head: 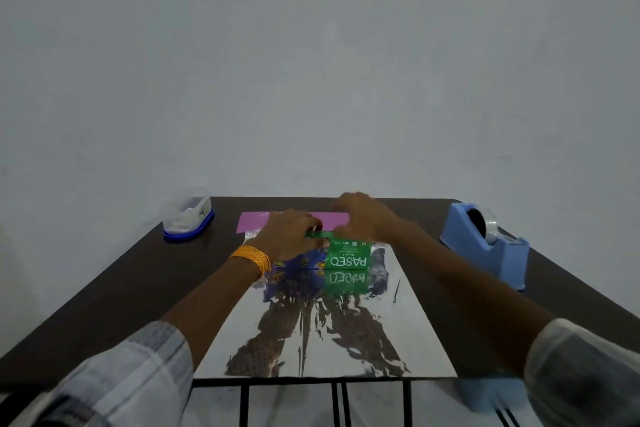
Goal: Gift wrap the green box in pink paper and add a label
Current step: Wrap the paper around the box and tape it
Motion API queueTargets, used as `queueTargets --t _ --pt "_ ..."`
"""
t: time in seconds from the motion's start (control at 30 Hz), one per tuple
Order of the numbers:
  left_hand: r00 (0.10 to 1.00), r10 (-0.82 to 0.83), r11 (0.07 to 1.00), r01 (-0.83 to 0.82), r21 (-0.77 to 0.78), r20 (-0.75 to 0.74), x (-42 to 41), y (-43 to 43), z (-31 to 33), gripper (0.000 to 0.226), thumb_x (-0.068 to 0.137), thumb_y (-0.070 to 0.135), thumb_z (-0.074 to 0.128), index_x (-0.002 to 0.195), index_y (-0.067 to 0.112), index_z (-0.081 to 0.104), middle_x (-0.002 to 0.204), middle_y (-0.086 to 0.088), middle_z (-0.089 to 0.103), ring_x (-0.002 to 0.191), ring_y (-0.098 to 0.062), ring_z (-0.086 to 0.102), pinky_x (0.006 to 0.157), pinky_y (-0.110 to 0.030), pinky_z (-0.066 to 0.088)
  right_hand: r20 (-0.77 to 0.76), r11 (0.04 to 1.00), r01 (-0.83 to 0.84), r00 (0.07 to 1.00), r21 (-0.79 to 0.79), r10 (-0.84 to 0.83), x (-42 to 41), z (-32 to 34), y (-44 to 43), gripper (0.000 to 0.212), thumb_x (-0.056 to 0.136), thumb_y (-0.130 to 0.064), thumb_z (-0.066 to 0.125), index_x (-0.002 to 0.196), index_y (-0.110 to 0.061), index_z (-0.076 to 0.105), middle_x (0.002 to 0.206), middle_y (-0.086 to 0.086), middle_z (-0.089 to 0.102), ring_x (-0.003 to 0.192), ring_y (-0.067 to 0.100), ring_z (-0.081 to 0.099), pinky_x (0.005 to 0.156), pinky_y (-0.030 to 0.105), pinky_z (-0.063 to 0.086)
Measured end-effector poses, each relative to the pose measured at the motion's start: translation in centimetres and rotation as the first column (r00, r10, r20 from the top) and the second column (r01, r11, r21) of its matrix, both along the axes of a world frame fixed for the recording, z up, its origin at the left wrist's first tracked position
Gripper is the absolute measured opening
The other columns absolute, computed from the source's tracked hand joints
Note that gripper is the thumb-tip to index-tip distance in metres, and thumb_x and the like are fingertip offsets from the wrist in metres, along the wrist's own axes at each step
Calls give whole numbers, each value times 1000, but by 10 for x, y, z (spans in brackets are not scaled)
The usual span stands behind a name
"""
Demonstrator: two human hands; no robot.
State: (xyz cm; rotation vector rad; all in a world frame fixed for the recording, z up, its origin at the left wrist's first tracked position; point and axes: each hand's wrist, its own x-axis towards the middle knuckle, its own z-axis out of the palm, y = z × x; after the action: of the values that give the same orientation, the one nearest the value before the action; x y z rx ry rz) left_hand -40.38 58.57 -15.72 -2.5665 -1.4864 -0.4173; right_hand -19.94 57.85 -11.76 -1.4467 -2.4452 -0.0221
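A green box (348, 255) with white lettering stands on a shiny silver sheet (346, 333) that mirrors it. My left hand (287, 234) lies over the box's left top edge, fingers curled onto it. My right hand (363, 217) grips the box's far top edge from behind. Beyond the hands a strip of pink paper (251, 222) lies flat on the table. The left part of the box is hidden under my left hand.
A blue tape dispenser (491, 243) stands at the right of the dark table (131, 274). At the back left sits a clear plastic container with a blue base (188, 218). The wall rises just behind the table.
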Motion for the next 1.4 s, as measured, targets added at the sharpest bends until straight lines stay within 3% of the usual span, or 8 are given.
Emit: queueTargets --t 0.07,0.2,0.37,0.57,0.77,0.9,1.07,1.4 --pt "1000 -17 1000 17 -1 24 -1 -5 -1 52 85 67 54 112 24 64 111 2 66 99 -24 62 79 -36 49 162 1000 2 987 -29 3 -7 -13 -4 58 84 -39 71 134 -14 58 132 8 58 122 26 54 101 42 47" --pt "997 -13 998 17 -57 70 -8 -13 -1 63 88 48 65 140 16 50 135 -4 57 119 -24 55 99 -37 44 134 997 -48 990 66 38 -3 -34 -7 30 84 -28 74 109 -12 69 112 6 64 105 25 60 90 41 52" --pt "999 -32 999 31 10 34 -13 -22 -4 43 89 39 65 123 12 65 118 -5 65 106 -26 60 89 -38 50 98 989 -58 994 136 45 2 -36 -20 35 85 -29 76 117 -16 70 118 3 66 108 22 59 90 42 52" --pt "998 -14 995 9 95 53 -9 -39 -8 33 87 40 68 115 22 67 111 2 67 100 -21 60 85 -37 44 49 978 -42 998 205 33 4 -39 -40 32 84 -28 77 114 -18 72 111 2 70 102 19 61 82 36 53" --pt "998 14 991 -22 134 55 -5 -49 -10 35 89 39 67 120 25 63 112 2 64 105 -23 58 89 -39 39 -23 978 -19 999 209 24 8 -41 -51 35 90 -29 71 122 -16 68 124 3 64 114 21 56 90 40 50" --pt "998 31 989 -39 141 57 -4 -43 -14 51 90 43 64 137 27 52 121 1 62 113 -24 54 91 -41 38 48 970 6 999 244 -18 7 -38 -47 30 93 -28 68 121 -16 70 119 5 68 111 24 56 93 42 49" --pt "999 11 986 -19 163 49 0 -33 -16 39 91 41 63 126 25 64 119 0 62 111 -25 53 89 -40 41 68 964 50 995 261 -70 5 -40 -34 24 94 -25 67 115 -16 73 114 5 70 107 24 60 92 41 51" --pt "988 -47 988 25 152 145 -1 -32 -18 30 90 27 67 119 21 68 112 -3 67 101 -25 60 85 -39 50 12 965 41 999 258 -45 8 -46 -29 13 93 -20 66 103 -14 73 104 5 67 100 24 60 82 38 52"
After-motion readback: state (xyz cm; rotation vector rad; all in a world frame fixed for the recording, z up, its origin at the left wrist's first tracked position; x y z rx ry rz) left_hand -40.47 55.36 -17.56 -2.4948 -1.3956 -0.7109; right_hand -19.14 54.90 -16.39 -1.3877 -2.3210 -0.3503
